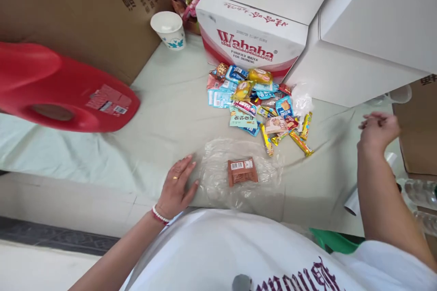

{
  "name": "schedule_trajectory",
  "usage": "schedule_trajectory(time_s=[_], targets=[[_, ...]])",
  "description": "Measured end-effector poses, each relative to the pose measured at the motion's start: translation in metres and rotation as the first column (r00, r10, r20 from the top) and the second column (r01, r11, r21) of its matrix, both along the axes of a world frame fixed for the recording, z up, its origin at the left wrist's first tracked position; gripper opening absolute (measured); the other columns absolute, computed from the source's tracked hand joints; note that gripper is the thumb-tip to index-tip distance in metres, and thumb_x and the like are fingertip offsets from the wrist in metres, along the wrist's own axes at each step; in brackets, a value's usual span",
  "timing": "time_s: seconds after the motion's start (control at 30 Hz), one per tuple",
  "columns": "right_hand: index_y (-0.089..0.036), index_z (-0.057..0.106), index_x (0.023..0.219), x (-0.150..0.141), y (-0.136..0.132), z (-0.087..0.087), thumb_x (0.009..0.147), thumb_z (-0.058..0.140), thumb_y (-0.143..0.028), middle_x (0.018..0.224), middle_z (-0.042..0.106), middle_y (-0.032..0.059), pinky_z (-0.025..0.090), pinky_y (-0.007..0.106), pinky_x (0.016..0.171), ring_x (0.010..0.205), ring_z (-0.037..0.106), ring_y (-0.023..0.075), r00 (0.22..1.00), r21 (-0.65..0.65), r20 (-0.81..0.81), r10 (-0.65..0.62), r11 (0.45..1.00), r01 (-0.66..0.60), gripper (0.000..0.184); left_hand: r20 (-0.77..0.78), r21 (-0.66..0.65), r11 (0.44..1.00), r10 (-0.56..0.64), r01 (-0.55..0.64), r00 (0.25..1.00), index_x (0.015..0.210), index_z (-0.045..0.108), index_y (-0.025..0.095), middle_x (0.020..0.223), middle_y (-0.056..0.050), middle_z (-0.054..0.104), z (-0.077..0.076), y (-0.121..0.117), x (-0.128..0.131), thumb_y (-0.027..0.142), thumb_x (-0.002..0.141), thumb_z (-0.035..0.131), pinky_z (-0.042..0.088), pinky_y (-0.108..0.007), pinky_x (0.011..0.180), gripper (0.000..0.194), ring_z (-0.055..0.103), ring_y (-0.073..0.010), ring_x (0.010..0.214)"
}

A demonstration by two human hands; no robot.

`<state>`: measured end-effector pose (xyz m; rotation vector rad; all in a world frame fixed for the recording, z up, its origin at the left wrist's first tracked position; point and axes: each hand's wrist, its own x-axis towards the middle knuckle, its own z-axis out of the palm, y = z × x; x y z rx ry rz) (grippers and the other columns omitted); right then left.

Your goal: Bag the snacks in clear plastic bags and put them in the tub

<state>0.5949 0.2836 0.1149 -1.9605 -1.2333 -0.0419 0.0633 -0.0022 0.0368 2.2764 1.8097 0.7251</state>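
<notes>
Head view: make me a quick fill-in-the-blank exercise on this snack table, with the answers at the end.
1. The brown packet lies on clear, crinkled ____ wrapping.
2. The ringed hand beside that wrapping is the person's ____ hand.
3. The large brand name on the white box behind the snack pile reads ____.
4. The big jug lying on its side is ____ in colour.

Missing words: plastic; left; Wahaha; red.

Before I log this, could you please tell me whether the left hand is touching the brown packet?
Apart: the head view shows clear plastic lying between the left hand and the brown packet.
</notes>
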Motion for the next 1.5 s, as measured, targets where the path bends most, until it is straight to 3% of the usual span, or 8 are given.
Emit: schedule_trajectory(time_s=[0.1, 0.23, 0.3, 0.73, 0.9, 1.03, 1.27, 1.5], targets=[[-0.027, 0.067, 0.104, -0.058, -0.106, 0.0, 0.09, 0.052, -0.033, 0.092, 0.071, 0.0137, 0.056, 0.043, 0.064, 0.069, 0.066, 0.0251, 0.937, -0.113, -0.064, 0.342, 0.931, -0.347, 0.022, 0.032, 0.147, 0.988, -0.045, 0.04, 0.998, 0.155, 0.032, 0.03, 0.15, -0.013, 0.054, 0.008, -0.011, 0.005, 0.013, 0.085, 0.056, 0.033, -0.058, 0.121, 0.075, 0.041, -0.0302, 0.148], [-0.036, 0.062, 0.133, -0.137, -0.232, -0.01, 0.083, 0.073, -0.041, 0.137, 0.063, 0.0115, 0.053, 0.055, 0.105, 0.128, 0.059, 0.0332, 0.292, -0.356, -0.178, 0.94, 0.215, -0.909, 0.052, 0.016, -0.007, 0.852, -0.524, 0.524, 0.852, 0.152, 0.037, 0.031, 0.15, -0.012, 0.056, 0.012, -0.017, 0.004, 0.014, 0.086, 0.053, 0.024, -0.059, 0.125, 0.07, 0.049, -0.0264, 0.143], [-0.036, 0.056, 0.143, -0.164, -0.272, -0.028, 0.087, 0.07, -0.036, 0.148, 0.057, 0.0095, 0.047, 0.057, 0.112, 0.137, 0.052, 0.0325, 0.147, -0.418, -0.192, 0.97, 0.055, -0.907, 0.058, -0.002, -0.116, 0.784, -0.614, 0.61, 0.789, 0.152, 0.039, 0.027, 0.151, -0.016, 0.053, 0.006, -0.014, 0.0, 0.026, 0.092, 0.056, 0.017, -0.061, 0.125, 0.062, 0.052, -0.0272, 0.14], [-0.021, 0.065, 0.097, -0.171, -0.237, -0.032, 0.096, 0.049, -0.051, 0.072, 0.064, 0.0016, 0.051, 0.029, 0.058, 0.059, 0.058, 0.0168, 0.61, -0.357, -0.712, 0.348, 0.569, -0.741, 0.033, 0.184, -0.329, 0.925, -0.136, 0.191, 0.974, 0.095, 0.064, 0.021, 0.1, -0.008, 0.074, 0.002, 0.045, 0.014, 0.034, 0.104, 0.033, 0.044, -0.04, 0.084, 0.035, 0.067, -0.0239, 0.094], [-0.019, 0.07, 0.105, -0.175, -0.181, -0.015, 0.091, 0.055, -0.033, 0.084, 0.071, 0.0088, 0.047, 0.031, 0.07, 0.077, 0.065, 0.0226, 0.857, -0.784, -0.156, 0.491, 0.466, -0.41, 0.025, 0.207, -0.377, 0.915, 0.235, -0.144, 0.95, 0.083, 0.059, 0.021, 0.087, -0.01, 0.066, 0.012, 0.097, 0.032, 0.034, 0.098, 0.04, 0.046, -0.039, 0.08, 0.027, 0.062, -0.0269, 0.086], [-0.018, 0.063, 0.133, -0.194, -0.149, 0.0, 0.096, 0.053, -0.032, 0.121, 0.069, 0.0149, 0.044, 0.036, 0.093, 0.113, 0.059, 0.0295, 0.679, -0.685, 0.129, 0.723, 0.56, -0.466, 0.041, 0.322, -0.022, 0.939, 0.332, -0.343, 0.887, 0.102, 0.061, 0.017, 0.11, -0.016, 0.063, 0.017, 0.088, 0.029, 0.025, 0.09, 0.046, 0.043, -0.047, 0.098, 0.02, 0.056, -0.0305, 0.111], [-0.017, 0.071, 0.117, -0.258, -0.112, -0.027, 0.085, 0.073, -0.034, 0.103, 0.074, 0.0137, 0.042, 0.036, 0.09, 0.107, 0.058, 0.0319, 0.578, -0.719, 0.003, 0.816, 0.404, -0.566, 0.036, 0.036, 0.243, 0.924, -0.314, 0.297, 0.949, 0.115, 0.07, 0.039, 0.128, -0.004, 0.065, 0.015, 0.038, 0.053, 0.029, 0.087, 0.062, 0.019, -0.059, 0.118, 0.031, 0.048, -0.0312, 0.13], [-0.018, 0.074, 0.1, -0.257, -0.115, -0.028, 0.093, 0.059, -0.027, 0.091, 0.071, 0.0058, 0.04, 0.026, 0.07, 0.08, 0.061, 0.0183, 0.571, -0.656, -0.105, 0.814, 0.375, -0.655, 0.019, 0.19, -0.029, 0.995, -0.089, 0.096, 0.978, 0.099, 0.076, 0.029, 0.11, -0.006, 0.069, 0.008, 0.092, 0.068, 0.035, 0.096, 0.053, 0.021, -0.061, 0.12, 0.024, 0.051, -0.0297, 0.129]])
